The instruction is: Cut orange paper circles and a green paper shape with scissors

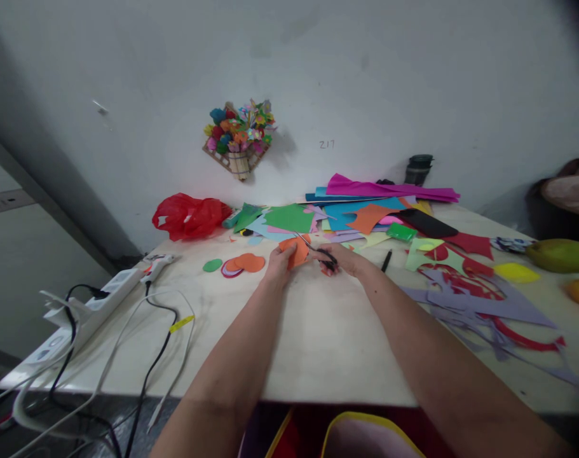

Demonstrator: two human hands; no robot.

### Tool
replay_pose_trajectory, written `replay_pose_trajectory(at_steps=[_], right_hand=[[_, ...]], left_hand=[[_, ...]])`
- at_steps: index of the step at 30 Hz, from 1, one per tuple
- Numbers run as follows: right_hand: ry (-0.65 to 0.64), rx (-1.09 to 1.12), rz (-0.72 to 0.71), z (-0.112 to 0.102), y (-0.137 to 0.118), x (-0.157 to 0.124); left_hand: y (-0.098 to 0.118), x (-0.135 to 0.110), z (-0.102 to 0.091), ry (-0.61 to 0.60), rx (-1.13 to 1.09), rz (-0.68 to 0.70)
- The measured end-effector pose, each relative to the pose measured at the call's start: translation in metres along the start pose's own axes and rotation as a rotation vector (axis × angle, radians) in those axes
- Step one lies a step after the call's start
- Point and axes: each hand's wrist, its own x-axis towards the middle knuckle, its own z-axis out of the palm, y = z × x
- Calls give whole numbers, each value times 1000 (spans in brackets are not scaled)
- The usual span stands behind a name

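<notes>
My left hand (279,259) is closed on a piece of orange paper (297,252), held just over the middle of the table. The fingers of my right hand (339,259) are wrapped round the black handles of a pair of scissors (325,256). Its metal blades point up and left, against the paper; whether they are parted is too small to tell. Left of my left hand lie overlapping orange paper circles (250,262), a purple-edged circle (231,269) and a green paper circle (213,265).
Coloured paper sheets (289,218) and a red plastic bag (190,216) lie along the wall. Purple and red scraps (489,299), a black pen (387,261) and a green mango (562,255) are on the right. A power strip (98,305) with trailing cables lines the left edge.
</notes>
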Motion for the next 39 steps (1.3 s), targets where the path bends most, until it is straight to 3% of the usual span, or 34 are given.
replay_pose_trajectory(at_steps=[28,39], right_hand=[[31,16,-3,2,4,5],[28,3,-21,1,6,6]], left_hand=[[4,-5,5,42,-3,-15],[1,0,-1,-22,-9,-5]])
